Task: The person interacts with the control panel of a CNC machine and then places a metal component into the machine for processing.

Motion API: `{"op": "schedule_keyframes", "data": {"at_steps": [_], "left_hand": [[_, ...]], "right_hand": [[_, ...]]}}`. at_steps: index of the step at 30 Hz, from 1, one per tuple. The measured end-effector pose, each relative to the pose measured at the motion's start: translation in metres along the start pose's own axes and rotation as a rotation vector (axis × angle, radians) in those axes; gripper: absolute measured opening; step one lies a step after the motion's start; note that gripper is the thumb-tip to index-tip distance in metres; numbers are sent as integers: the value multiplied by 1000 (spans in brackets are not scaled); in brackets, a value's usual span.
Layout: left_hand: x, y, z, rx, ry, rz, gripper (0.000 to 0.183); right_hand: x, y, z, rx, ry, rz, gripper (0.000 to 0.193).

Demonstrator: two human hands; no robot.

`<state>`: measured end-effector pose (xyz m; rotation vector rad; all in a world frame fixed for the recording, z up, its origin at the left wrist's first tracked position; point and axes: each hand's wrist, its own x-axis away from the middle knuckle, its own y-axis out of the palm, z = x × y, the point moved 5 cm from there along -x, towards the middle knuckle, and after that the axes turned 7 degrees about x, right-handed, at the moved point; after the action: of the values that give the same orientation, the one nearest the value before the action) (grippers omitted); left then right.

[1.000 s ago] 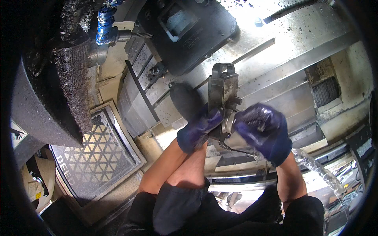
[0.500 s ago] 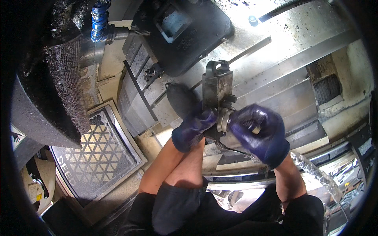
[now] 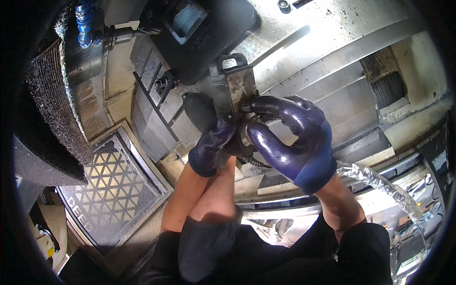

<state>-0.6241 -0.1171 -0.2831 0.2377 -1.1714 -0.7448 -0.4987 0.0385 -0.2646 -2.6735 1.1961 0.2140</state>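
Note:
A handheld machine pendant [image 3: 241, 86], a worn dark box with a loop handle on top, is held upright over the machine bed. My left hand [image 3: 213, 145], in a purple-and-navy glove, wraps round its lower part. On the pendant's right side sit a small dark knob [image 3: 245, 108] and a round metallic handwheel [image 3: 245, 134]. My gloved right hand [image 3: 299, 135] curls there, index fingertip at the small knob and thumb against the wheel. Which of the two it grips is partly hidden. A dark cable [image 3: 256, 163] leaves the pendant's lower end.
A black block-shaped housing [image 3: 218, 35] with a window stands at the far side above the slotted metal bed [image 3: 280, 61]. Blue segmented coolant hose [image 3: 84, 23] hangs at upper left. A chip-covered mat [image 3: 114, 185] lies lower left; foil-wrapped tubing [image 3: 380, 183] runs at the right.
The view has shifted, so the scene sits further left. My right hand has moved from a blurred, curled pose beside the handwheel to index finger stretched to the small knob, thumb at the wheel.

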Motion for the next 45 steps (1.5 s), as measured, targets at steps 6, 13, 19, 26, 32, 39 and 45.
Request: {"op": "schedule_keyframes", "data": {"at_steps": [6, 13, 19, 26, 32, 39, 45], "left_hand": [[2, -23, 3, -221, 35, -55, 56], [2, -1, 6, -335, 66, 51, 57], [3, -16, 3, -312, 44, 15, 51], [-1, -30, 3, -192, 55, -25, 54], [-1, 4, 3, -229, 70, -44, 50], [-8, -18, -1, -170, 111, -7, 46], [-6, -5, 7, -87, 134, -106, 48]], "right_hand": [[-9, 3, -4, 124, -42, 1, 20], [-7, 5, -1, 99, 29, 21, 10], [-7, 6, -3, 112, 39, -50, 19], [-9, 11, 5, 86, 97, -95, 15], [-6, 12, 7, 120, 92, -29, 12], [10, 6, 16, 133, 64, 32, 22], [15, 6, -2, 123, -96, 45, 33]]}}
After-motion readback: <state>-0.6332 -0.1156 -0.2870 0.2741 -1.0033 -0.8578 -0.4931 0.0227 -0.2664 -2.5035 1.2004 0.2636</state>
